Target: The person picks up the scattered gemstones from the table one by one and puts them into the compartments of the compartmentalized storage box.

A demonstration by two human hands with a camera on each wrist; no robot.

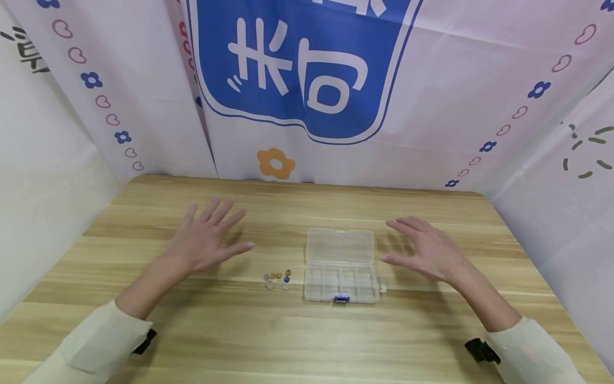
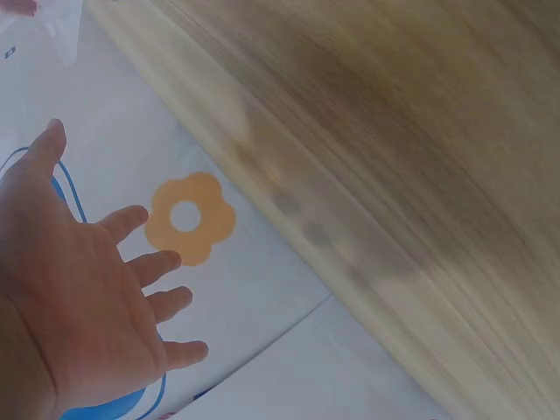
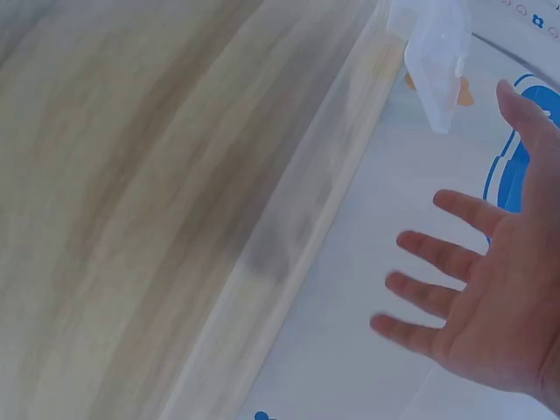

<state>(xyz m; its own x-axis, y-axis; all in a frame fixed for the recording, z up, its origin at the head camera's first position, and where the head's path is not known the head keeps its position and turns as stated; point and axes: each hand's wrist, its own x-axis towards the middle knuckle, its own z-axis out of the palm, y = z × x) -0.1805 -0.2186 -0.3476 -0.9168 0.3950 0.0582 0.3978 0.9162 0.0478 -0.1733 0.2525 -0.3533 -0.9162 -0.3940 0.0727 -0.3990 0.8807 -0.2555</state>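
My left hand hovers above the table left of centre, fingers spread and nothing held. To its lower right lies a loose group of small beads or stones, among them a blue round one, a reddish-brown one and several pale ones. Beside them sits a clear plastic compartment box with its lid laid back and a blue latch in front. My right hand is held off the box's right side, fingers extended, holding nothing. Both wrist views show bare palms, the left and the right.
A wood-grain table carries everything. White printed cloth hangs behind its far edge, with more cloth at both sides. A small whitish piece shows at the box's right side; its kind is unclear. Dark straps show at the sleeves.
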